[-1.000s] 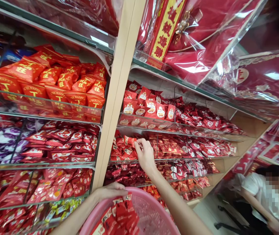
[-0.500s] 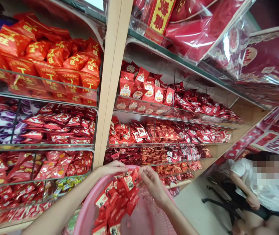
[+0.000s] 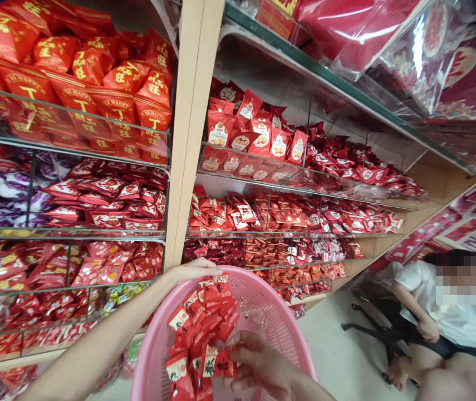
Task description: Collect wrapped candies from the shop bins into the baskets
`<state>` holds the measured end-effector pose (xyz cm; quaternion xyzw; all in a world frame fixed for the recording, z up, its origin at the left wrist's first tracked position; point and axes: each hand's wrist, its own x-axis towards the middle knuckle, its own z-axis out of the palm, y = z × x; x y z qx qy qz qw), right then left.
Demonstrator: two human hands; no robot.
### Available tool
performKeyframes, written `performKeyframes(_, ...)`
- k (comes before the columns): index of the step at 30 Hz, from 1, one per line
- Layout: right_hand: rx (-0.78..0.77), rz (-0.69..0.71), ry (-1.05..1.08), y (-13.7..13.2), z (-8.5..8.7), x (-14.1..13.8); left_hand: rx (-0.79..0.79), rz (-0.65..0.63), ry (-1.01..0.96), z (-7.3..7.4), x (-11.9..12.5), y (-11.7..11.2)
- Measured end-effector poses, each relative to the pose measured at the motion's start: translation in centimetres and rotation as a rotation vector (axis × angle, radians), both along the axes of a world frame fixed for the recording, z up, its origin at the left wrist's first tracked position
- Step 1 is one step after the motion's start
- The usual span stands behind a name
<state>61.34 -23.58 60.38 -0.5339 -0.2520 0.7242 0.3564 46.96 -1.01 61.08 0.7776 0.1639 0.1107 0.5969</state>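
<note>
A pink plastic basket (image 3: pixel 154 334) holds a heap of small red and cream packets (image 3: pixel 204 312) with black printed characters, piled mostly in its left part. My left hand (image 3: pixel 198 270) grips the far-left rim, its fingertips lying over the edge. Inside the basket, low in the view, my right hand (image 3: pixel 258 359) has its curled fingers at the right end of a red packet (image 3: pixel 216 361) and appears to pinch it. Part of that grip is hidden behind the fingers.
Shelves with clear front guards hold red packets (image 3: pixel 258 133) beyond the basket, and larger red-orange bags (image 3: pixel 79 94) at upper left. A wooden upright (image 3: pixel 190 133) divides them. On the right, a person in a white shirt (image 3: pixel 459 323) sits by black chair legs (image 3: pixel 367 334).
My right hand has moved down from the far rim area, deeper into the basket. My left hand stays on the rim. The view has tilted down slightly, showing more of the basket.
</note>
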Motion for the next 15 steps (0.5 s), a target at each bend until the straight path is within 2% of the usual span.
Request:
performKeyframes(5,-0.091,-0.099,-0.079,-0.1,-3.2,-0.5,-0.064,-0.010,0.009,0.0,-0.1,-0.1)
performKeyframes(9,-0.154,-0.140,-0.090,-0.1,-3.9,0.1,-0.061,0.005,0.009,0.2,-0.4,-0.2)
performKeyframes(12,-0.168,-0.107,-0.135,-0.4,-4.1,0.9,-0.053,0.018,0.016,0.4,-0.5,-0.2)
performKeyframes(15,-0.179,-0.076,-0.204,-0.6,-5.3,1.4,-0.059,0.025,0.021,0.4,-0.5,-0.2)
